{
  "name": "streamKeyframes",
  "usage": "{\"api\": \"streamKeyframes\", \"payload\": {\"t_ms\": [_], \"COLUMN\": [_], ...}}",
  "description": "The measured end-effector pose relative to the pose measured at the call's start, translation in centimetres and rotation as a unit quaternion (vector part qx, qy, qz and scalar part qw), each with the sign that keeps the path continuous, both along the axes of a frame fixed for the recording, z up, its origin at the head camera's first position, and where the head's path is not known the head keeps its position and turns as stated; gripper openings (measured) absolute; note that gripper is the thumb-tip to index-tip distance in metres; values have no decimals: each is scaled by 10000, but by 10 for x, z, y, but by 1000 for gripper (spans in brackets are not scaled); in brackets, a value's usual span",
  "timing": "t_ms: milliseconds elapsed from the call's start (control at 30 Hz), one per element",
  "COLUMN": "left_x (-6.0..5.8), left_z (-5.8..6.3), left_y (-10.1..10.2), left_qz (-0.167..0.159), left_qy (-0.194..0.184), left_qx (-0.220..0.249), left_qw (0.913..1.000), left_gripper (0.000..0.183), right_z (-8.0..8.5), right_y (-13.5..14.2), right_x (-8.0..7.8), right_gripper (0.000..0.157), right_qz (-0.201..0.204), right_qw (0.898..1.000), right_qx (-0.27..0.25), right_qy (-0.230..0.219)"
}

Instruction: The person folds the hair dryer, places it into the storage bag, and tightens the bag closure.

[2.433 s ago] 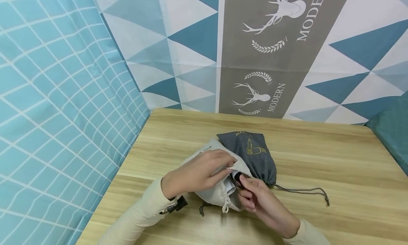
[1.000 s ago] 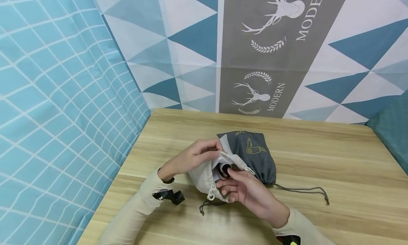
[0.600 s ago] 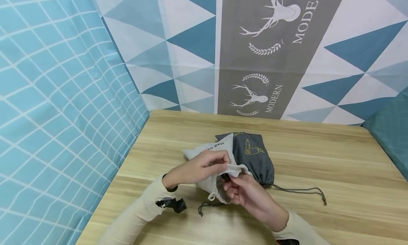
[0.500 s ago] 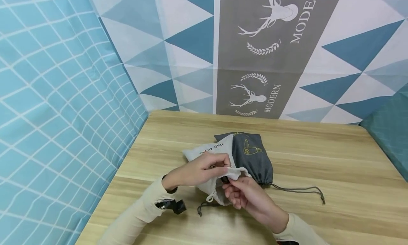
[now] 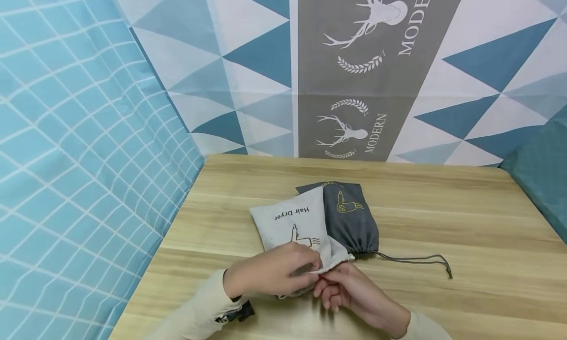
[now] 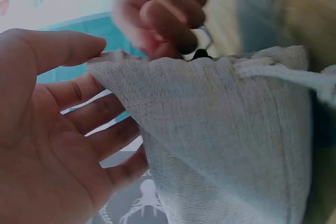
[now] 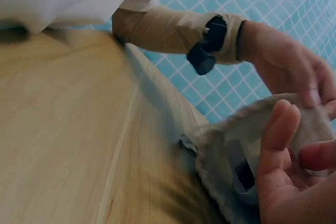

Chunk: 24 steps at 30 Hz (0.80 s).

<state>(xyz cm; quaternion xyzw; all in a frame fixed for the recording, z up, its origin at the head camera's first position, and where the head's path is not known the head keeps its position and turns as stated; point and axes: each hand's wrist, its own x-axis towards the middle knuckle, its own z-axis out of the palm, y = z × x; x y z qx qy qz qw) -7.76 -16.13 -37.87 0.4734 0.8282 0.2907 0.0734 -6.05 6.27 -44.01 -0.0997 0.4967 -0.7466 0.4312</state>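
Note:
A light grey drawstring bag, printed "Hair Dryer" with a dryer outline, lies with its mouth toward the person. My left hand pinches the mouth's rim between thumb and fingers, as the left wrist view shows. My right hand is at the same rim, fingers curled, fingertips partly hidden by the cloth; I cannot tell what they grip. A small black piece peeks over the rim beside them. Inside the mouth, the right wrist view shows a pale object with a dark opening.
A dark grey drawstring bag with a yellow dryer outline lies partly under the light one, its cord trailing right. Both are on a wooden table. Patterned cloth stands behind, and blue checked cloth at the left.
The bag's mouth, earlier held open with a black piece at my right fingers, has come down toward the person. Both hands moved nearer, and the bag's print is now uncovered.

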Motion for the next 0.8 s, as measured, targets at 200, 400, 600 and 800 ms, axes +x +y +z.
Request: {"api": "streamKeyframes", "payload": {"t_ms": [200,400,600,800], "left_x": [6,16,27,42], "left_z": [-12,-11,-12,-20], "left_y": [4,0,-27,-71], "left_qz": [3,330,1604,2437], "left_qy": [719,1432,1729,194], "left_qx": [-340,-345,-304,-949], "left_qw": [9968,9885,9713,9650], "left_gripper": [14,12,18,23], "right_z": [-5,11,25,20], "right_y": [16,40,56,60], "right_x": [5,2,-9,-13], "right_gripper": [33,29,23,40], "right_qz": [230,-99,-640,-598], "right_qw": [9995,9936,9558,8861], "right_qx": [57,259,817,2059], "right_qy": [210,1095,2751,4110]}}
